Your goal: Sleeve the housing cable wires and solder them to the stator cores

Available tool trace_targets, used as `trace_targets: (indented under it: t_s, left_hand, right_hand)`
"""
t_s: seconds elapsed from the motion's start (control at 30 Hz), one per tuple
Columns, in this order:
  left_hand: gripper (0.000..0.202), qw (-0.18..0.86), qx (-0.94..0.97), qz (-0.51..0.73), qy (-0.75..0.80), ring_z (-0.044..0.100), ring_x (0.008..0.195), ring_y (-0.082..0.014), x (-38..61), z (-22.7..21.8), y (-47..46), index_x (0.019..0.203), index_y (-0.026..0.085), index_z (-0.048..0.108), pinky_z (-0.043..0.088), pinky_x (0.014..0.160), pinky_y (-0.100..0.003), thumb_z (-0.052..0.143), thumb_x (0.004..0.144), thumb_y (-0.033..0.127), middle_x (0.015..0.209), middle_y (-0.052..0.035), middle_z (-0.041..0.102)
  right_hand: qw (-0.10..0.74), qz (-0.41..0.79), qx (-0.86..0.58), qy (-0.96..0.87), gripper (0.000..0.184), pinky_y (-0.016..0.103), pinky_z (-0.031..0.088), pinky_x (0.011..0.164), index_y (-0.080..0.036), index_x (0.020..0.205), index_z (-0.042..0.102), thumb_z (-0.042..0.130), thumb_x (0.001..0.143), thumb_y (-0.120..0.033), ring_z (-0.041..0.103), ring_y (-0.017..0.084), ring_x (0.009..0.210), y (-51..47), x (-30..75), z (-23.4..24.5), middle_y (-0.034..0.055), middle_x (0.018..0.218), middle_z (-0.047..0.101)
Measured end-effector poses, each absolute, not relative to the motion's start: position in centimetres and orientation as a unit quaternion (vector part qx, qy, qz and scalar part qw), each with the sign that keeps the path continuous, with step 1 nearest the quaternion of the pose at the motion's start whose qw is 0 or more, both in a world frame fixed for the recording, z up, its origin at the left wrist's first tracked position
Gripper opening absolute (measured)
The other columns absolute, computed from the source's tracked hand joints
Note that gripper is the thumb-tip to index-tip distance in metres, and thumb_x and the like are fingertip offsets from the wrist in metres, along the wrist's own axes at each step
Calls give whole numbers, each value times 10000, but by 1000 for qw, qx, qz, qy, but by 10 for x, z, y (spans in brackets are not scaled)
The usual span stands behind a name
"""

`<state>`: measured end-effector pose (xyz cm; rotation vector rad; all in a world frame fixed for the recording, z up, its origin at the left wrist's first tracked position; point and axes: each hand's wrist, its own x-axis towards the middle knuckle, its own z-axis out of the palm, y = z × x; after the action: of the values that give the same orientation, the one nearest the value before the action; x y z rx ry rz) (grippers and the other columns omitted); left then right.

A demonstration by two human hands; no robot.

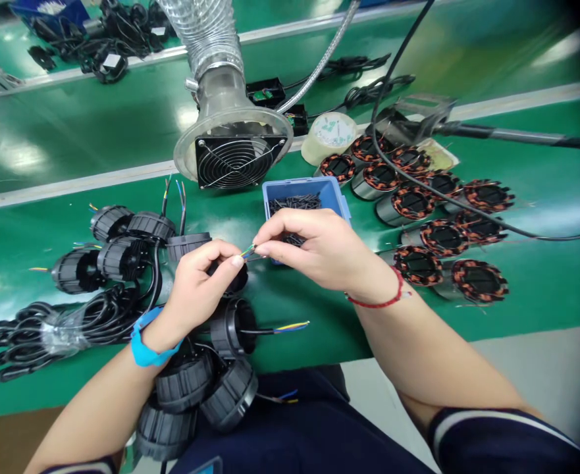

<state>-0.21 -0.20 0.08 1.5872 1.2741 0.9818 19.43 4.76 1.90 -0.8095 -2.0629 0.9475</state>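
Note:
My left hand (198, 280), with a blue wristband, is closed around a black round housing (228, 276) and pinches its coloured wire ends (248, 250). My right hand (314, 247), with a red string bracelet, pinches the same wire tips from the right, just in front of a blue bin (302, 194) of small black sleeves. Whether a sleeve sits between the fingertips is too small to tell. Several more black housings (191, 382) lie under my left forearm at the bench's near edge.
A fume extractor fan (235, 158) on a flexible duct hangs behind the bin. Several copper-wound stators (438, 217) lie at the right, crossed by a black cable (517, 230). More black housings (122, 243) and bundled black cords (47, 329) lie at the left. A tape roll (332, 135) stands further back.

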Motion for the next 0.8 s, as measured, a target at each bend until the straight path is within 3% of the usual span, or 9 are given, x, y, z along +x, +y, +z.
trace_targets:
  t_s: [0.13,0.27,0.53,0.8]
  left_hand:
    - [174,430,632,401,506,482,589,-94,-2,1,-3,726,168,615,378,551,-215,572,871,253,651,19,580]
    - [174,434,627,399,509,471,580,-92,-2,2,-3,714,169,613,371,542,-215,572,866,243,642,23,573]
    - [176,430,632,396,510,468,575,-91,-2,3,-2,704,167,609,371,545,-217,576,860,241,631,26,568]
    - [181,409,650,381,515,519,625,-109,-1,1,-2,744,166,613,409,585,-230,566,887,267,674,6,599]
  right_hand:
    - [366,423,-336,-757,114,219,514,669,-168,877,687,576,893,-145,665,106,726,43,190,20,-5,826,724]
    - [395,406,-339,-751,146,228,537,744,-177,932,681,551,897,-120,684,115,833,42,192,20,3,935,729]
    - [402,382,-319,-768,146,228,536,747,-177,922,664,541,893,-105,674,111,824,40,193,22,2,914,718]
    - [341,311,-311,-831,119,244,520,743,-184,895,659,545,925,-175,660,122,785,41,191,19,9,860,721]
